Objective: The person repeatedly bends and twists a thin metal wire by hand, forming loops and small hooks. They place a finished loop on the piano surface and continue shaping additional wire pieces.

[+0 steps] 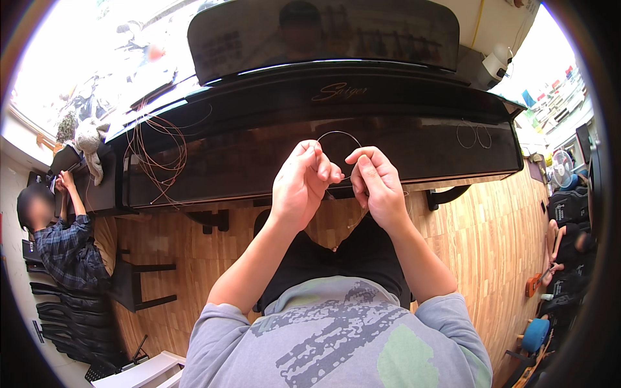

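Note:
Both hands are raised in front of a black upright piano (pixel 272 123) with its lid shut. My left hand (pixel 301 184) and my right hand (pixel 378 184) each pinch an end of a thin wire (pixel 338 133). The wire arches up in a small loop between them. The fingers of both hands are curled tight around it, thumbs close together. My lap in dark trousers is below the hands.
A bundle of coppery wires (pixel 162 155) lies on the piano's left end, and two small wire loops (pixel 474 134) on its right. A person in a plaid shirt (pixel 61 249) sits at far left by a dark stool (pixel 139 284). Wooden floor, fan (pixel 561 168) at right.

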`<move>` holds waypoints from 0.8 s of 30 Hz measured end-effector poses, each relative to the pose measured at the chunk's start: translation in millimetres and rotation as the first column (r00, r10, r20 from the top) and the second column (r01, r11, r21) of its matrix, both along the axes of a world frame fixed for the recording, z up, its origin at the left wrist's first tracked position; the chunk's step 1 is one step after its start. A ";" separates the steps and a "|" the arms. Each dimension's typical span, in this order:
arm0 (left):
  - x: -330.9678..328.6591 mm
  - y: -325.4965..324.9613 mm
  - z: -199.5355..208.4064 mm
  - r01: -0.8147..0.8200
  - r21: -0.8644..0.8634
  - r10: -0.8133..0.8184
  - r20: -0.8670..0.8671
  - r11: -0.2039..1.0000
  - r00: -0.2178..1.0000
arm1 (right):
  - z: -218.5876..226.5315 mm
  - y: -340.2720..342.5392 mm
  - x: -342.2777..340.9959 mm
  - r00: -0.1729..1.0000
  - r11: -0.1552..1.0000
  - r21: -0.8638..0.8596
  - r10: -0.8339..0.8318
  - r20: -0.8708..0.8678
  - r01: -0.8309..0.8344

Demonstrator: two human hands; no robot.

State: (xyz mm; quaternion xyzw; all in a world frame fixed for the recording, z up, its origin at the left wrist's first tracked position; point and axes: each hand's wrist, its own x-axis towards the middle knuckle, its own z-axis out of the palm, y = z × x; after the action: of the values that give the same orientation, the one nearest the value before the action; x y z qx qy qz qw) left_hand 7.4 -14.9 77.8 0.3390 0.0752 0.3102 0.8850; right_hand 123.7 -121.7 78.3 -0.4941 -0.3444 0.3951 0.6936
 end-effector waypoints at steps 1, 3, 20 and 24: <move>0.7 0.4 0.2 -0.004 -0.020 0.004 0.014 1.000 1.000 | -0.6 -0.5 -0.1 1.000 1.000 -0.008 0.011 0.004 -0.011; 1.6 0.7 0.6 -0.011 -0.060 0.013 0.040 0.998 0.999 | -0.8 -1.4 -1.1 1.000 1.000 -0.021 0.023 0.008 -0.023; -0.1 3.2 5.3 -0.187 0.045 0.189 -0.052 0.981 0.980 | 25.2 -37.4 -20.5 0.100 0.824 0.371 -0.451 0.887 0.429; 2.8 4.1 7.6 -0.184 0.058 0.187 -0.051 0.981 0.981 | -8.6 -75.5 -40.6 0.401 0.830 0.554 -0.490 0.774 -0.055</move>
State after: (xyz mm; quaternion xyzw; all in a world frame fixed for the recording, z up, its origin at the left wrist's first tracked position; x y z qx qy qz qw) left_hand 10.1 -10.8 85.4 0.3626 0.1231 0.3835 0.8404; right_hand 83.0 -197.2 69.7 -0.4716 -0.6760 -0.1305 0.5510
